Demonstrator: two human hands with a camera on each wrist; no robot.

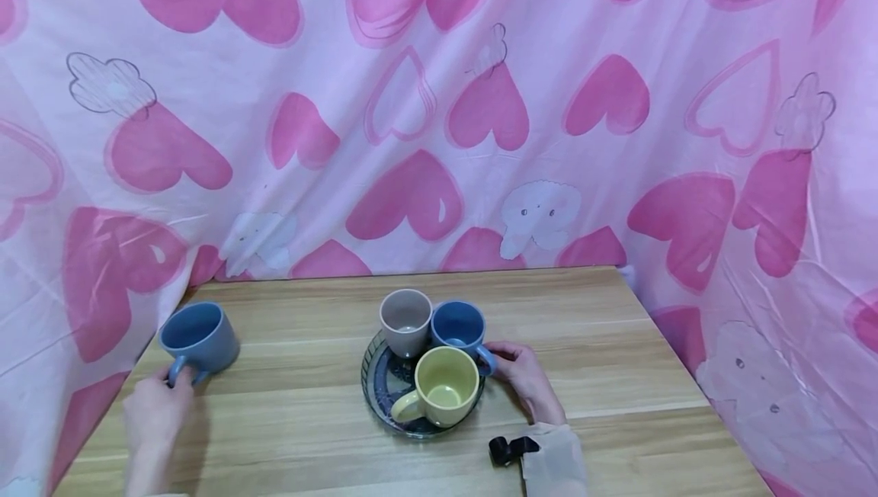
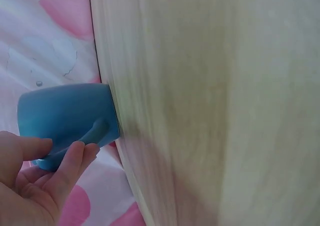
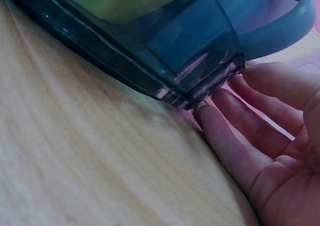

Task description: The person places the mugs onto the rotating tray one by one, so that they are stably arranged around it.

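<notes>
My left hand (image 1: 159,409) pinches the handle of a blue mug (image 1: 200,335) at the table's left edge. In the left wrist view, thumb and fingers close on that handle, and the mug (image 2: 67,111) stands upright by the table edge. A round dark glass plate (image 1: 371,386) carries a second blue mug (image 1: 458,323), a yellow mug (image 1: 447,386) and a greyish-pink cup (image 1: 405,322). At the plate's right side is my right hand (image 1: 527,376). The right wrist view shows its fingers holding the plate's rim (image 3: 220,68), one digit high and another low, just below the blue mug's handle (image 3: 280,36).
All this is on a wood-grain table (image 1: 295,421). A pink heart-patterned cloth (image 1: 411,101) hangs behind it and along both sides. A small black clip-like object (image 1: 513,450) sits by my right sleeve (image 1: 554,457).
</notes>
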